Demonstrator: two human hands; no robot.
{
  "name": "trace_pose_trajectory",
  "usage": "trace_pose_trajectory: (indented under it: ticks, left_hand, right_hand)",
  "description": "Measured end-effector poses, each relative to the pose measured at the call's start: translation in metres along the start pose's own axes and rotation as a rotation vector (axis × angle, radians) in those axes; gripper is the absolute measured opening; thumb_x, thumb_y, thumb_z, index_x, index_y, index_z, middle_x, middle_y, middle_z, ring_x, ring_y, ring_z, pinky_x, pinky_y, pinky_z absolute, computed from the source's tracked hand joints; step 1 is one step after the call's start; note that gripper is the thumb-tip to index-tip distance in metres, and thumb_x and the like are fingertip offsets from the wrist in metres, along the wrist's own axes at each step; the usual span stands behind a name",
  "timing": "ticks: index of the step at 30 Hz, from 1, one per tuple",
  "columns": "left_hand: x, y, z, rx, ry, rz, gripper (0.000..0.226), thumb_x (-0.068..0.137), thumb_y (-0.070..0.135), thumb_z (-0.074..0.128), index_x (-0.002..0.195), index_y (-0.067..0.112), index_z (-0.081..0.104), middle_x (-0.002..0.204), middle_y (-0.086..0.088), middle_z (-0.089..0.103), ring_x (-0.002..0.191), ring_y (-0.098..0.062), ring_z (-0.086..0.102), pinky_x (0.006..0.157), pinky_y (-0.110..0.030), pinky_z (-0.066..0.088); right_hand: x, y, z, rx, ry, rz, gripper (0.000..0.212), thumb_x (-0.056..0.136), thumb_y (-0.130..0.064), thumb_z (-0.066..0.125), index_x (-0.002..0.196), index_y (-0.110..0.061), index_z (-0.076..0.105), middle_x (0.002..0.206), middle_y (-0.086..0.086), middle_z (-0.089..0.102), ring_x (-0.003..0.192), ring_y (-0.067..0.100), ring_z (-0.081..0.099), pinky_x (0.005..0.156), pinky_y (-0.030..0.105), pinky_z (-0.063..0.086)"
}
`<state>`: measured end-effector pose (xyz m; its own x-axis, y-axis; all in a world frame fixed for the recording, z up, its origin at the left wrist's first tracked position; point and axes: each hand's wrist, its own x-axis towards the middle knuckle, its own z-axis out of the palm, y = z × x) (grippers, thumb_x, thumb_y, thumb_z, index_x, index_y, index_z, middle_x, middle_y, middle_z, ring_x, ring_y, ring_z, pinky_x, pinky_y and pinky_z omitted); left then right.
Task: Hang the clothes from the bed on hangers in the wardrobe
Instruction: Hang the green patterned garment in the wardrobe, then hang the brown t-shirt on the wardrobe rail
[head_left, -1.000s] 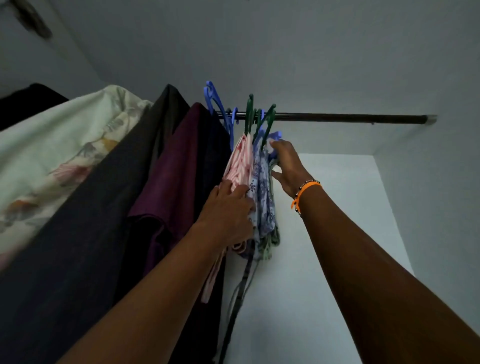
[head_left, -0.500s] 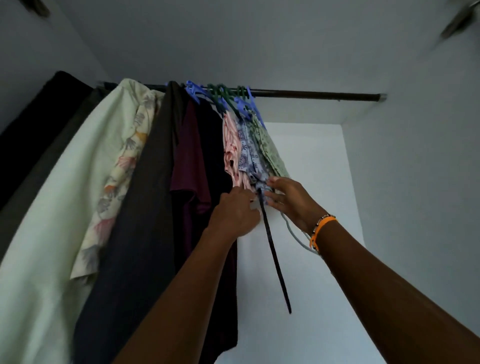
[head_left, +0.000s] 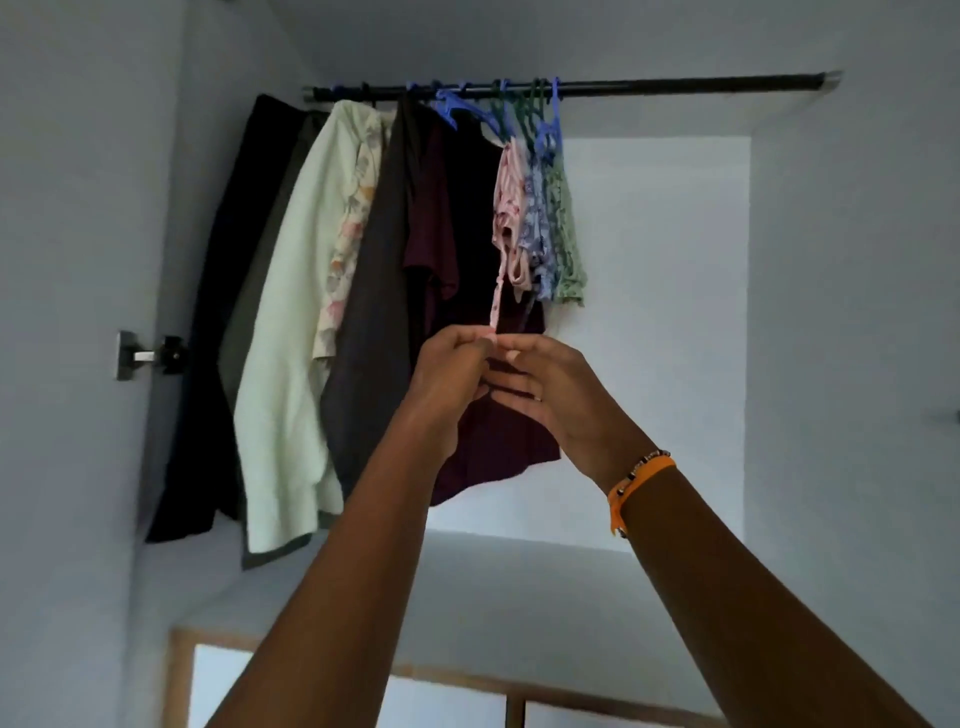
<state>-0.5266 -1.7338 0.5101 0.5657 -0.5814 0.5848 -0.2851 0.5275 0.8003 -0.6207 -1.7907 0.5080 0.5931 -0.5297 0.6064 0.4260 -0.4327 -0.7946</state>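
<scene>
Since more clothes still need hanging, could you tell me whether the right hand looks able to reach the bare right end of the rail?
Probably yes: the rail is bare right of the last blue hanger, with nothing in front of it. The right hand, though, is pinching a strap and would have to let go.

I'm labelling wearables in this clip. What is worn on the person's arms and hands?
Both forearms are bare, with no sleeves in view. The right hand has an orange band at the wrist with a thin beaded bracelet beside it, and what looks like a ring. The left hand shows nothing worn.
</scene>
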Motion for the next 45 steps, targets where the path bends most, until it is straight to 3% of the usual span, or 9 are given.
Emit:
trace_pose_trajectory:
  ticks: [2, 6, 12, 18, 24, 27, 31, 37, 45]
  left_hand:
    - [-0.044, 0.001, -0.020, -0.013, 0.042, -0.048, 0.015, 0.095, 0.017, 0.049, 0.096, 0.020, 0.063, 0.094, 0.002, 0.066, 0.091, -0.010, 0.061, 0.083, -0.027, 0.051]
    - [-0.125, 0.000, -0.069, 0.020, 0.147, -0.177, 0.017, 0.094, 0.015, 0.047, 0.099, 0.015, 0.063, 0.087, 0.001, 0.069, 0.082, -0.009, 0.068, 0.065, -0.022, 0.053]
    - [-0.244, 0.004, -0.169, 0.050, 0.356, -0.314, 0.017, 0.094, 0.012, 0.050, 0.108, 0.007, 0.059, 0.101, -0.010, 0.067, 0.099, -0.021, 0.065, 0.076, -0.024, 0.053]
    - [-0.385, 0.032, -0.301, 0.082, 0.567, -0.423, 0.016, 0.095, 0.008, 0.047, 0.102, 0.008, 0.061, 0.099, -0.008, 0.062, 0.092, -0.019, 0.062, 0.074, -0.024, 0.055]
    - [-0.553, 0.090, -0.426, 0.129, 0.926, -0.489, 0.012, 0.096, 0.009, 0.050, 0.089, 0.013, 0.059, 0.088, -0.008, 0.060, 0.080, -0.016, 0.058, 0.065, -0.022, 0.051]
    - [-0.640, 0.133, -0.483, 0.122, 1.059, -0.497, 0.010, 0.095, 0.010, 0.051, 0.098, 0.007, 0.060, 0.091, -0.014, 0.065, 0.080, -0.022, 0.065, 0.076, -0.035, 0.056]
    - [-0.756, 0.195, -0.543, 0.164, 1.328, -0.463, 0.018, 0.094, 0.008, 0.052, 0.108, 0.001, 0.061, 0.085, -0.012, 0.066, 0.069, -0.018, 0.065, 0.068, -0.029, 0.056]
    - [-0.907, 0.275, -0.595, 0.169, 1.733, -0.320, 0.017, 0.095, 0.009, 0.050, 0.084, 0.016, 0.061, 0.068, 0.002, 0.063, 0.061, -0.007, 0.059, 0.068, -0.022, 0.049]
    - [-1.042, 0.359, -0.698, 0.148, 2.031, -0.253, 0.018, 0.095, 0.010, 0.048, 0.084, 0.016, 0.061, 0.075, -0.001, 0.059, 0.070, -0.010, 0.055, 0.071, -0.021, 0.050]
  right_hand:
    - [-0.036, 0.002, 0.021, 0.036, -0.037, 0.032, 0.029, 0.098, -0.006, 0.041, 0.124, -0.003, 0.053, 0.115, 0.011, 0.063, 0.104, 0.021, 0.063, 0.087, 0.028, 0.052]
    - [-0.100, 0.008, 0.076, 0.113, -0.068, 0.138, 0.028, 0.098, -0.006, 0.041, 0.123, 0.001, 0.053, 0.110, 0.013, 0.062, 0.102, 0.023, 0.063, 0.078, 0.021, 0.053]
    - [-0.188, 0.029, 0.185, 0.265, -0.206, 0.338, 0.016, 0.096, -0.005, 0.043, 0.104, -0.009, 0.057, 0.099, 0.008, 0.064, 0.096, 0.022, 0.062, 0.087, 0.028, 0.050]
    - [-0.294, 0.037, 0.314, 0.328, -0.468, 0.507, 0.018, 0.096, -0.009, 0.043, 0.095, -0.013, 0.061, 0.096, 0.002, 0.067, 0.084, 0.015, 0.064, 0.080, 0.024, 0.050]
    - [-0.433, 0.020, 0.478, 0.434, -0.752, 0.699, 0.021, 0.096, -0.006, 0.041, 0.093, -0.013, 0.060, 0.087, 0.002, 0.066, 0.077, 0.013, 0.063, 0.076, 0.024, 0.047]
    - [-0.511, -0.005, 0.565, 0.486, -0.907, 0.745, 0.024, 0.095, -0.005, 0.042, 0.086, -0.015, 0.061, 0.070, -0.006, 0.068, 0.067, 0.009, 0.063, 0.064, 0.022, 0.048]
    - [-0.614, -0.051, 0.668, 0.517, -1.131, 0.802, 0.027, 0.094, -0.003, 0.043, 0.079, -0.014, 0.062, 0.057, -0.010, 0.066, 0.052, 0.001, 0.061, 0.050, 0.014, 0.048]
    - [-0.752, -0.115, 0.789, 0.560, -1.506, 0.919, 0.026, 0.095, -0.007, 0.043, 0.080, -0.017, 0.063, 0.061, -0.008, 0.066, 0.054, 0.002, 0.058, 0.058, 0.015, 0.046]
    - [-0.889, -0.180, 0.948, 0.523, -1.842, 0.932, 0.026, 0.095, -0.008, 0.042, 0.083, -0.016, 0.063, 0.070, -0.003, 0.065, 0.063, 0.007, 0.057, 0.061, 0.017, 0.045]
